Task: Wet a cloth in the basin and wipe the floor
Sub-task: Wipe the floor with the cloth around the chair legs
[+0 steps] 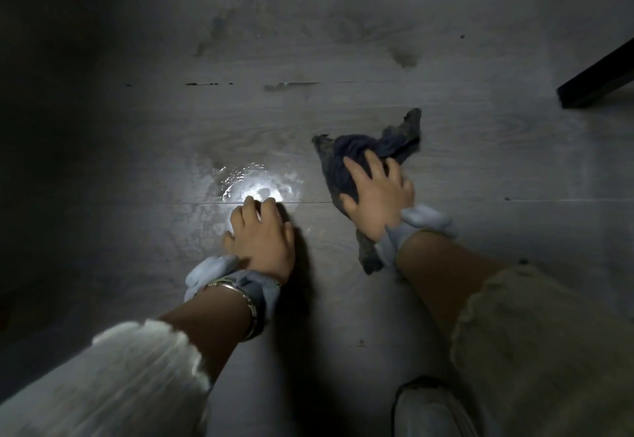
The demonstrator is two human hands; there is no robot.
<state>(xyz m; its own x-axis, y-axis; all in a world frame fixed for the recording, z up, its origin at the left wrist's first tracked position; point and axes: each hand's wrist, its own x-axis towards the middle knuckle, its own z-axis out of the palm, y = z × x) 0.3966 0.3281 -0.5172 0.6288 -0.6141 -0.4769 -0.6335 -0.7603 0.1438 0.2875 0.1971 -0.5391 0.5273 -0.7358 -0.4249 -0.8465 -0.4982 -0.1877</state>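
A dark grey-blue cloth [346, 155] lies crumpled on the grey wood-look floor [137, 148]. My right hand [377, 196] presses flat on top of the cloth, fingers spread over its near half. My left hand [262, 236] rests palm down on the bare floor to the left of the cloth, fingers apart and holding nothing. A wet, shiny patch [255, 184] glints just beyond my left fingertips. No basin is in view.
A black furniture leg or edge [597, 76] slants in at the far right. Dark smudges [404, 55] mark the floor further ahead. My light shoe [429, 409] shows at the bottom. The left side falls into shadow.
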